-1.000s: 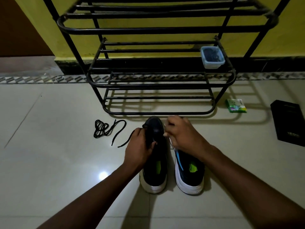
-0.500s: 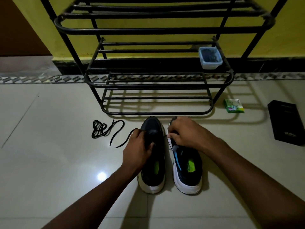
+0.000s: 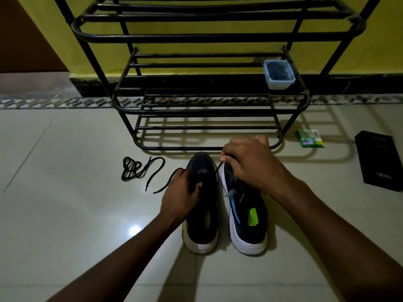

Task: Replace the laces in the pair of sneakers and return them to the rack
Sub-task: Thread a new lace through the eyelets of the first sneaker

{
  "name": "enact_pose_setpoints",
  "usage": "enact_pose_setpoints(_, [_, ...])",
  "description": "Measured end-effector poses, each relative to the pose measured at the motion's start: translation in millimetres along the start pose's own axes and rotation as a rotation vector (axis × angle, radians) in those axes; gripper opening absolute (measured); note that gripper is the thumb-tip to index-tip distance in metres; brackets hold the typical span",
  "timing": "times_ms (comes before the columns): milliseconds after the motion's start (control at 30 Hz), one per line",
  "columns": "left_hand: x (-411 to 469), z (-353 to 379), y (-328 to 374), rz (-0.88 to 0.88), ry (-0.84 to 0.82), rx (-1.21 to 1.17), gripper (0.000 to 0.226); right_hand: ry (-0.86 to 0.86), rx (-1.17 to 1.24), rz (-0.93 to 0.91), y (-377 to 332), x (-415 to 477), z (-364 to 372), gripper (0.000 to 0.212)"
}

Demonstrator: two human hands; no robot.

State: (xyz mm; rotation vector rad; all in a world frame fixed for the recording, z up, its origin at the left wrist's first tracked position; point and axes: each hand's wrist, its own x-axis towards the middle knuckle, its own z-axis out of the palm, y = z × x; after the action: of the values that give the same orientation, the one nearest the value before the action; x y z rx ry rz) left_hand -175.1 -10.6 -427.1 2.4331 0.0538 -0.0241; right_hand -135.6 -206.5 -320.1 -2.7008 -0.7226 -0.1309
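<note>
Since half a second ago the right hand (image 3: 250,162) has lifted toward the rack (image 3: 209,38), pinching the lace (image 3: 218,167) end taut over the right sneaker (image 3: 244,214). The left hand (image 3: 181,195) stays closed on the lace's other end, atop the left sneaker (image 3: 202,214). A spare lace (image 3: 135,168) lies on the floor left of the left hand.

Both forearms are bare up to the picture's edge, with no sleeve showing. The left hand (image 3: 182,196) and right hand (image 3: 250,163) wear no gloves; fingers (image 3: 224,159) carry no visible rings.
</note>
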Motion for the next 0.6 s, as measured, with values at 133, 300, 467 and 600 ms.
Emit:
enact_pose_setpoints(133, [4.0, -19.9, 21.5, 0.073, -0.043, -0.412, 0.040, 0.140, 0.263, 0.010, 4.7, 0.2, 3.7, 0.010])
enact_pose_setpoints(300, [17.2, -29.1, 54.6, 0.075, -0.156, -0.754, 0.029, 0.278, 0.377, 0.105, 8.4, -4.5, 7.0, 0.012])
enact_pose_setpoints(467, [25.4, -33.1, 53.2, -0.080, -0.053, -0.908, 0.013, 0.159, 0.350, 0.200, 22.8, -15.6, 15.7, 0.018])
enact_pose_setpoints(600, [29.0, -37.1, 43.0, -0.177, 0.011, -0.932, 0.014, -0.031, 0.245, 0.238, 31.6, -22.5, 26.9, 0.016])
